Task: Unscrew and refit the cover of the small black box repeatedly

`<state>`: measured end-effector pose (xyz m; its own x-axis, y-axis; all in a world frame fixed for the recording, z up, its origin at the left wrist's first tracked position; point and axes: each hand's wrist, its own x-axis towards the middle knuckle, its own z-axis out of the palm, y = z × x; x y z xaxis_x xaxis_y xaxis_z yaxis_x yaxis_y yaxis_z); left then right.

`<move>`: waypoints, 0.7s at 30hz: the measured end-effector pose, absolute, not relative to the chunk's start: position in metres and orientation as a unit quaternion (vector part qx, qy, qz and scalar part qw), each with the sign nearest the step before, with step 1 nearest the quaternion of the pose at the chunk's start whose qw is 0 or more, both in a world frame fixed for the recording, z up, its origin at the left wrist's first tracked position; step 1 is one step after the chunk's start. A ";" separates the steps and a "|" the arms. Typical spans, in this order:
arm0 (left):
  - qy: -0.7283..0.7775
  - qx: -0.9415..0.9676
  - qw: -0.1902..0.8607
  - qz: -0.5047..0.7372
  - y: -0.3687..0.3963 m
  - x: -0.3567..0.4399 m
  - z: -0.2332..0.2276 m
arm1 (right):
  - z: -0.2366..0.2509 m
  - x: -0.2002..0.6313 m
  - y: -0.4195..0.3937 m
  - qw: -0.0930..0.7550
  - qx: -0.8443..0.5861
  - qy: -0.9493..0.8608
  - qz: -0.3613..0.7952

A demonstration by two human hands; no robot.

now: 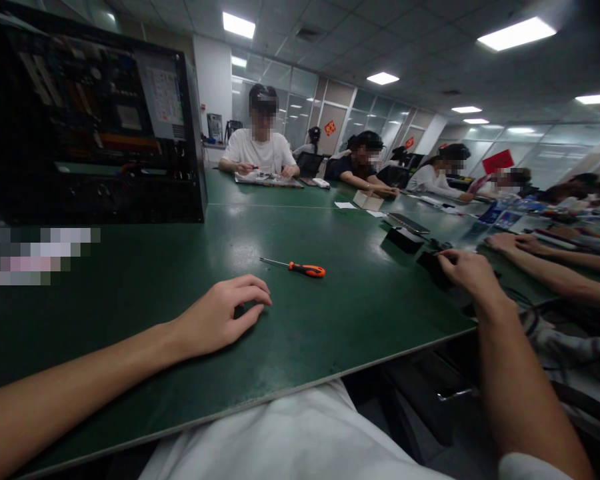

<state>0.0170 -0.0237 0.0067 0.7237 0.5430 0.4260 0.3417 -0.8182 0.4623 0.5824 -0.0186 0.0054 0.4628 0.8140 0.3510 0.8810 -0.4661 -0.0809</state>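
long green table [330,220] runs near to far. glass partition walls [380,117] stand far and right. white pillar [213,87] far left. ceiling panel lights [517,33] lit overhead.

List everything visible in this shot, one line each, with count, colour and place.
Computer case: one, black, side open, far left on the table.
Screwdriver: one, orange handle, lying mid-table.
Table: one, dark green, across the view.
Black object: one, at the table's right edge; what it is cannot be told.
Small box: one, pale, far side.
Co-workers: several, seated along the far and right sides.
Left hand: resting on the table, holding nothing.
Right hand: touching the black object.
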 end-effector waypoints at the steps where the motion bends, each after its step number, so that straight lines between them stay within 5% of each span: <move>1: 0.241 0.911 0.180 0.282 -0.024 0.017 0.007 | 0.008 0.582 -0.017 0.120 -0.847 -0.501 -0.129; 12: 0.248 0.905 0.197 0.285 -0.026 0.016 0.008 | 0.041 0.588 -0.003 0.052 -0.856 -0.510 -0.060; 21: 0.236 0.907 0.202 0.283 -0.026 0.015 0.005 | 0.067 0.548 0.086 -0.013 -0.856 -0.516 -0.028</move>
<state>0.0147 -0.0258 0.0050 0.7278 0.5428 0.4191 0.3141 -0.8071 0.4999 0.5482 0.0861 0.0675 0.4652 0.8845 0.0342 0.8830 -0.4664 0.0518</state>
